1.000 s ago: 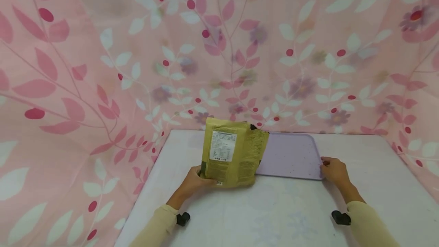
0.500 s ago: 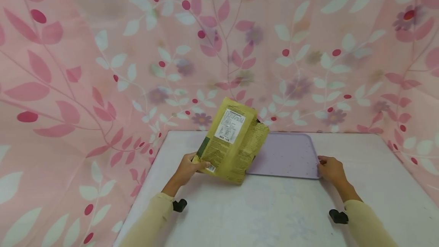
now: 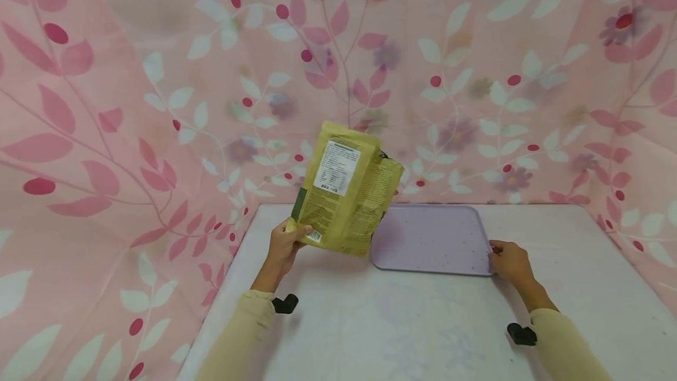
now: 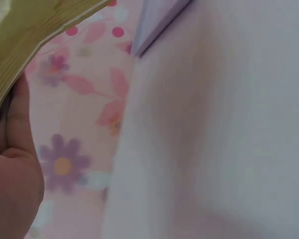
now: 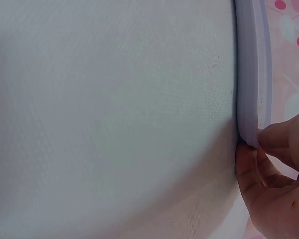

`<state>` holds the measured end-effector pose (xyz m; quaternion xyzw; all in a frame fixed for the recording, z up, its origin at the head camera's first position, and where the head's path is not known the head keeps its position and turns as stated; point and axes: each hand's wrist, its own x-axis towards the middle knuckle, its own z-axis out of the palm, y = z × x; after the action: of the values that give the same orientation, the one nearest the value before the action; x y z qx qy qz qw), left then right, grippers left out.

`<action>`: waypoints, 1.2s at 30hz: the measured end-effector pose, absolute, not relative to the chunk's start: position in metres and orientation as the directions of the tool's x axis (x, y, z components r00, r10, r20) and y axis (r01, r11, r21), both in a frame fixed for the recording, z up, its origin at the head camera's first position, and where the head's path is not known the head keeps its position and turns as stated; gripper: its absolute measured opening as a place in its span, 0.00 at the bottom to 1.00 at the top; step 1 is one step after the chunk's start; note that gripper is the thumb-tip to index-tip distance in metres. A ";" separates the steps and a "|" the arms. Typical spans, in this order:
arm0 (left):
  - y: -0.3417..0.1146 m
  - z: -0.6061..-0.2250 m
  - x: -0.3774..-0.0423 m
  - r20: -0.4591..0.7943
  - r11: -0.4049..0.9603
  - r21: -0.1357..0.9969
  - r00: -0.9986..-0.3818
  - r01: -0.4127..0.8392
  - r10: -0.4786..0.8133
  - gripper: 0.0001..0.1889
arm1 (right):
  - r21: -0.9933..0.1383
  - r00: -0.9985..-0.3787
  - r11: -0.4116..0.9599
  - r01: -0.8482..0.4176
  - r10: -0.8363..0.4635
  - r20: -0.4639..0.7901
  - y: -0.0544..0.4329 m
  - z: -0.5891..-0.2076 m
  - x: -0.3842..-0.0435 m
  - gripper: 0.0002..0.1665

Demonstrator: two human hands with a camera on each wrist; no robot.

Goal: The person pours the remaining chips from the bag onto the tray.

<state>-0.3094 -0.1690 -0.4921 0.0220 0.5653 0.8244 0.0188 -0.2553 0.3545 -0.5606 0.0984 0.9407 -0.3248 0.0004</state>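
My left hand grips a yellow-green snack bag by its lower left corner, thumb over the printed back. The bag is raised and tilted, its torn top edge leaning to the right; a white label faces me. In the left wrist view the bag fills the upper left corner above the hand. My right hand pinches the right edge of a lilac tray that lies on the table. Small crumbs dot the tray. In the right wrist view thumb and fingers meet at the tray's rim.
The tray rests near the back edge of a white-covered table. Pink floral cloth hangs behind it and along the sides. A black wrist mount sits on the left forearm, another mount on the right.
The left hand has lifted the bag up off the tray's left part and tilted it, then shifted it slightly left, uncovering the tray's left end. The right hand stays at the tray's edge.
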 end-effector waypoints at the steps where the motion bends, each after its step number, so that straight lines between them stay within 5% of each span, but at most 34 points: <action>1: -0.166 -0.498 -0.308 -0.009 -0.435 0.900 -1.000 -0.019 0.026 0.16 | -0.610 -0.981 0.771 0.184 0.183 -0.064 0.354 -0.561 -0.255 0.27; 7: -0.158 -0.517 -0.306 -0.096 -0.810 0.587 -0.992 0.012 -0.085 0.16 | -0.611 -0.983 0.772 0.174 0.171 -0.063 0.349 -0.561 -0.254 0.27; 11: -0.158 -0.515 -0.311 -0.093 -0.915 0.394 -0.986 0.090 -0.138 0.20 | -0.607 -0.983 0.775 0.176 0.173 -0.063 0.349 -0.560 -0.254 0.27; 15: -0.158 -0.514 -0.310 -0.135 -0.952 0.303 -0.987 0.042 -0.087 0.26 | -0.601 -0.982 0.779 0.175 0.180 -0.053 0.352 -0.560 -0.253 0.27; 20: -0.155 -0.522 -0.305 -0.181 -0.904 0.427 -0.981 -0.018 -0.067 0.30 | -0.601 -0.987 0.787 0.141 0.159 -0.023 0.353 -0.559 -0.253 0.26; 25: -0.159 -0.527 -0.308 -0.146 -0.810 0.582 -0.972 0.064 -0.182 0.26 | -0.608 -0.987 0.782 0.134 0.158 -0.015 0.351 -0.559 -0.255 0.26; 30: -0.172 -0.535 -0.306 -0.113 -0.822 0.559 -0.973 0.106 -0.202 0.20 | -0.603 -0.988 0.788 0.123 0.155 0.001 0.350 -0.561 -0.256 0.26; 36: -0.178 -0.555 -0.295 -0.059 -0.860 0.510 -0.998 -0.008 -0.026 0.21 | -0.584 -0.987 0.801 0.132 0.163 0.001 0.355 -0.560 -0.255 0.26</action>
<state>-0.2951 -0.1778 -0.5547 -0.0317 0.2644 0.9639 -0.0046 -0.2549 0.3553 -0.5596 0.0778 0.9486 -0.3056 -0.0255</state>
